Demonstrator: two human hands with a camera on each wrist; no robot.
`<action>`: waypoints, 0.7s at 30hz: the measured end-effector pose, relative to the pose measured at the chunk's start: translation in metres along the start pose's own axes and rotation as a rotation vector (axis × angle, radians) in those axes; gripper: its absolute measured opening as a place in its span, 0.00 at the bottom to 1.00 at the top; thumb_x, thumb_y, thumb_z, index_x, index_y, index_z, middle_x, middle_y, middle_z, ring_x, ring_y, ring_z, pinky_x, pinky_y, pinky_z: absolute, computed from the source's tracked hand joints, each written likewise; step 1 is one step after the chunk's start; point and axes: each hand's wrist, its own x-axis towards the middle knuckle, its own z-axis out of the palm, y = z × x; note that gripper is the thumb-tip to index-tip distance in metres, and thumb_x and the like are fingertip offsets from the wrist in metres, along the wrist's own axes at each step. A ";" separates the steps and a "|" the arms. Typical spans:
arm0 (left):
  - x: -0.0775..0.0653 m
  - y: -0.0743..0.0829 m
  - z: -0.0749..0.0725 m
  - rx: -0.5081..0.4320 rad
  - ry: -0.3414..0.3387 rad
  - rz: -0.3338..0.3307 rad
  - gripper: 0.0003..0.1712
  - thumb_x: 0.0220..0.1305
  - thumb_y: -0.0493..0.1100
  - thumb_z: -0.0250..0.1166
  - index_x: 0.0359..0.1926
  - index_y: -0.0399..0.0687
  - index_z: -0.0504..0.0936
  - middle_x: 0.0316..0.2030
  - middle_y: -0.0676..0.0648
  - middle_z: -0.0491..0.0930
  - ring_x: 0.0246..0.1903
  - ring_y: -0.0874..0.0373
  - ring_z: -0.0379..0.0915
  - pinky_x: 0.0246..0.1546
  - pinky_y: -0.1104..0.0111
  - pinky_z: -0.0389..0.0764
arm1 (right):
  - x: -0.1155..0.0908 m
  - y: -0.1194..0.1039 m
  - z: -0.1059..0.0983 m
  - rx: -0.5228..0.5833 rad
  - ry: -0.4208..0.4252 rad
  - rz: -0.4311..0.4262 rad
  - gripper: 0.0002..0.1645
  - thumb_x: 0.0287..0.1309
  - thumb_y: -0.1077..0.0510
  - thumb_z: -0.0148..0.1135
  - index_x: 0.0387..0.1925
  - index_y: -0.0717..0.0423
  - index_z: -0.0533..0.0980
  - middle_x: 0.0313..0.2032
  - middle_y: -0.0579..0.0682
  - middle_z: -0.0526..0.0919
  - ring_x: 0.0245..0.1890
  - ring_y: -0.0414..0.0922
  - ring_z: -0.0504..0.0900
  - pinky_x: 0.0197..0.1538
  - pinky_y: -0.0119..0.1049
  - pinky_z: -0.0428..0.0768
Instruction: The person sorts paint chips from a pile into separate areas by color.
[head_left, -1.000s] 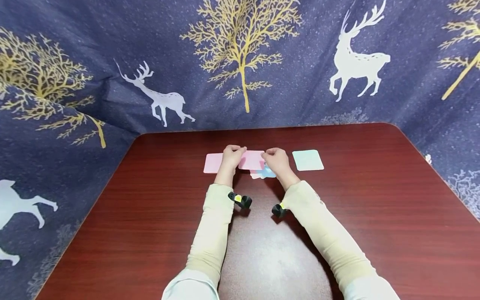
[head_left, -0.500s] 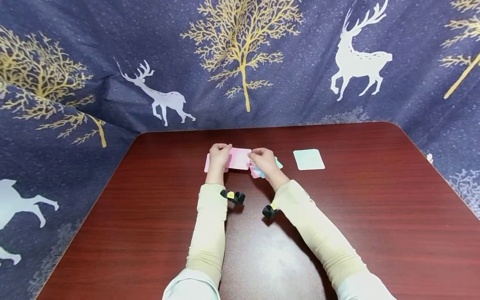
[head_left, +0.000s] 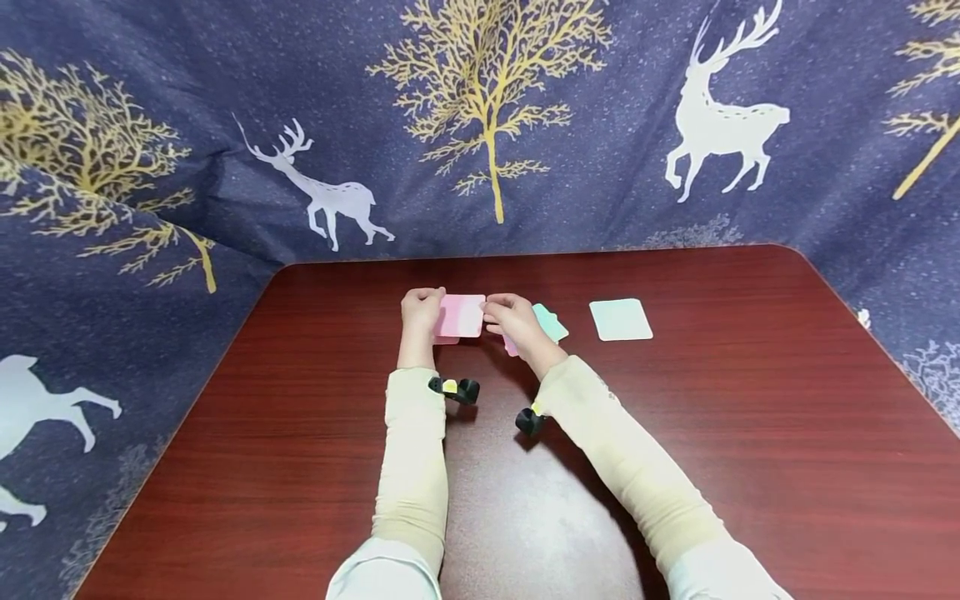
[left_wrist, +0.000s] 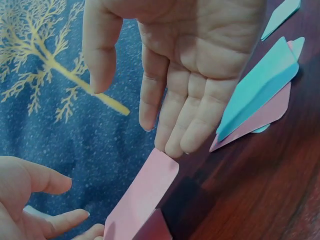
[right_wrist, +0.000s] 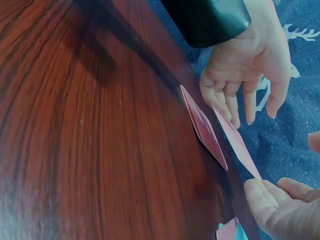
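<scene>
A square pink card (head_left: 462,317) spans the gap between my two hands, just over a second pink card or stack (right_wrist: 202,127) on the table. My left hand (head_left: 422,312) has its fingers at the card's left end, its thumb apart from it. At the opposite end, the fairly straight fingertips of my right hand (head_left: 517,321) touch the edge, and in the left wrist view that thumb also hangs free. Beside and partly behind the right hand lies a loose, overlapping pile of mint, blue and pink cards (left_wrist: 260,90).
Further right on the dark red wooden table (head_left: 712,400) sits a pale mint card (head_left: 621,320). A dark blue cloth (head_left: 585,192) with deer and gold trees hangs behind the table's far edge. Each wrist wears a small black camera.
Both hands have moved left together, bringing the pink card from over the mixed pile to over the left pink cards. More of the pile's mint cards now show.
</scene>
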 end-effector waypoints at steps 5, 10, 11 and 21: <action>0.002 0.003 -0.007 -0.005 0.007 -0.008 0.22 0.67 0.42 0.57 0.57 0.32 0.70 0.60 0.36 0.67 0.60 0.46 0.65 0.62 0.61 0.68 | 0.004 0.002 0.007 0.013 -0.010 0.003 0.27 0.63 0.62 0.53 0.61 0.68 0.64 0.60 0.64 0.71 0.60 0.58 0.72 0.61 0.46 0.73; 0.004 0.008 -0.012 0.026 0.012 0.016 0.22 0.67 0.43 0.57 0.56 0.32 0.70 0.60 0.36 0.67 0.61 0.45 0.65 0.62 0.61 0.67 | 0.007 0.004 0.012 -0.001 -0.018 0.013 0.27 0.64 0.61 0.54 0.62 0.67 0.64 0.61 0.63 0.70 0.60 0.57 0.73 0.60 0.46 0.74; 0.004 0.008 -0.014 0.034 0.012 0.018 0.22 0.67 0.43 0.57 0.56 0.32 0.70 0.60 0.36 0.67 0.61 0.45 0.64 0.62 0.60 0.67 | 0.007 0.004 0.012 -0.003 -0.020 0.013 0.27 0.64 0.61 0.54 0.62 0.67 0.63 0.61 0.63 0.70 0.60 0.58 0.73 0.60 0.46 0.74; 0.006 0.003 -0.026 0.074 0.025 -0.025 0.23 0.68 0.44 0.56 0.57 0.32 0.69 0.60 0.35 0.68 0.61 0.45 0.63 0.63 0.59 0.65 | 0.011 0.007 0.023 -0.015 -0.052 -0.007 0.28 0.65 0.60 0.53 0.63 0.68 0.62 0.61 0.64 0.69 0.59 0.58 0.73 0.60 0.47 0.74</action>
